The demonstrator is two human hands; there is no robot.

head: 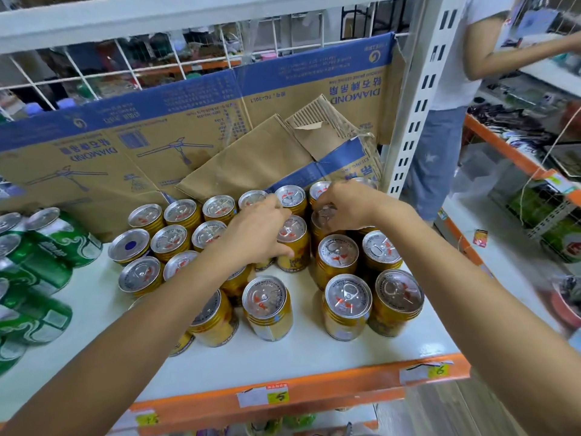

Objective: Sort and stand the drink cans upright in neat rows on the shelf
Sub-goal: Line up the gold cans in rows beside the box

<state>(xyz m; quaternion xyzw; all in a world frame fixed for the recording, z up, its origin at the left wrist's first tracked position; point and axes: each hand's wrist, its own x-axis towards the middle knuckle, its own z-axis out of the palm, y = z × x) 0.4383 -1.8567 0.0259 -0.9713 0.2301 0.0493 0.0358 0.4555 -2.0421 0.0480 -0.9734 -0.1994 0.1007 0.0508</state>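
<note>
Several gold energy-drink cans (268, 306) stand upright in loose rows on the white shelf (314, 357). My left hand (257, 232) wraps its fingers round the side of one gold can (294, 243) in the middle of the group. My right hand (345, 207) grips the top of another gold can (325, 217) just right of it, near the back row. One can with a blue-dotted silver lid (129, 245) stands at the left end of the group. Several green cans (59, 243) lie and lean at the far left.
Flattened brown and blue cardboard (195, 121) lines the back of the shelf, with a bent piece (267, 158) leaning over the rear cans. The orange shelf edge (298, 394) carries price tags. A white upright post (418, 99) stands at right. Another person (452, 73) works beyond it.
</note>
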